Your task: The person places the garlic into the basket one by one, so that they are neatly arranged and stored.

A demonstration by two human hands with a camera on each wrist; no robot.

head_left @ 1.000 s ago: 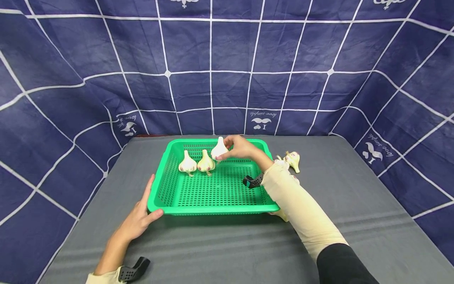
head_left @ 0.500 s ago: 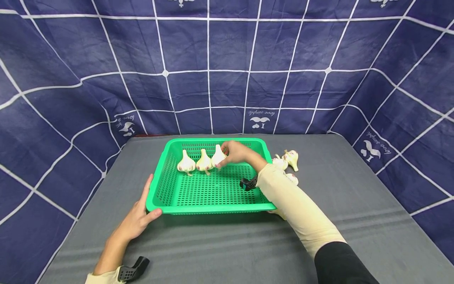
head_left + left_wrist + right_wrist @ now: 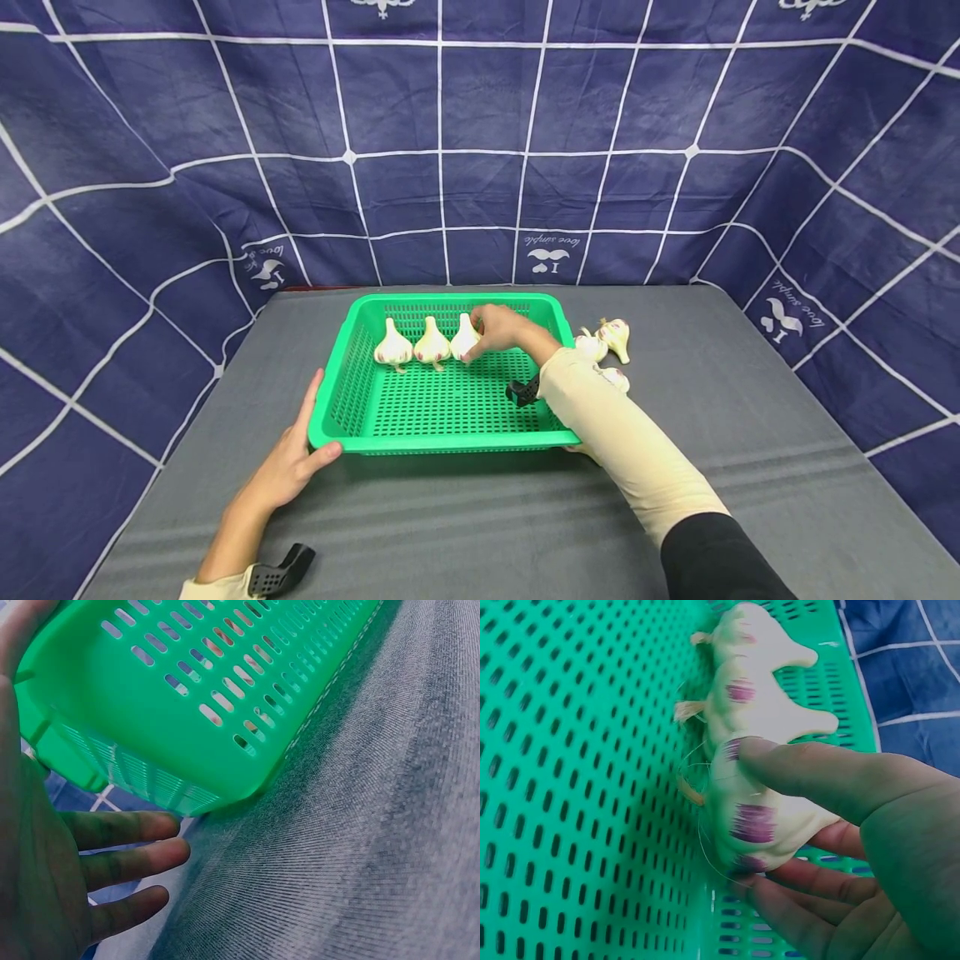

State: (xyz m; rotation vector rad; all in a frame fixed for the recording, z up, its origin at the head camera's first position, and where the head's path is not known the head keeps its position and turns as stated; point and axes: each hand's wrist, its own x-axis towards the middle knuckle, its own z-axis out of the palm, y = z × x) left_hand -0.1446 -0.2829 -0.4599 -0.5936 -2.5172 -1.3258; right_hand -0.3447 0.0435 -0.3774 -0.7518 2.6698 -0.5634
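A green basket (image 3: 450, 443) holds three garlic bulbs in a row along its far side. The right hand (image 3: 501, 327) grips the rightmost bulb (image 3: 464, 337); in the right wrist view the thumb and fingers of the hand (image 3: 870, 825) are round this bulb (image 3: 754, 817), which touches its neighbour (image 3: 754, 705). At the basket's left near corner, the left hand (image 3: 283, 467) rests on the rim, thumb at the front. In the left wrist view several fingers of that hand (image 3: 75, 862) are extended beside the basket wall (image 3: 135, 735).
Right of the basket on the grey cloth (image 3: 720, 375) lie more bulbs, among them one with its stem toward the viewer (image 3: 616, 337) and one by the sleeve (image 3: 617, 379). Another (image 3: 583, 451) is partly hidden at the basket's right near corner. A blue checked curtain (image 3: 480, 108) stands behind.
The right hand has lowered its bulb into the basket, beside the middle one. The left hand has stayed at the basket's corner, and the view has shifted slightly.
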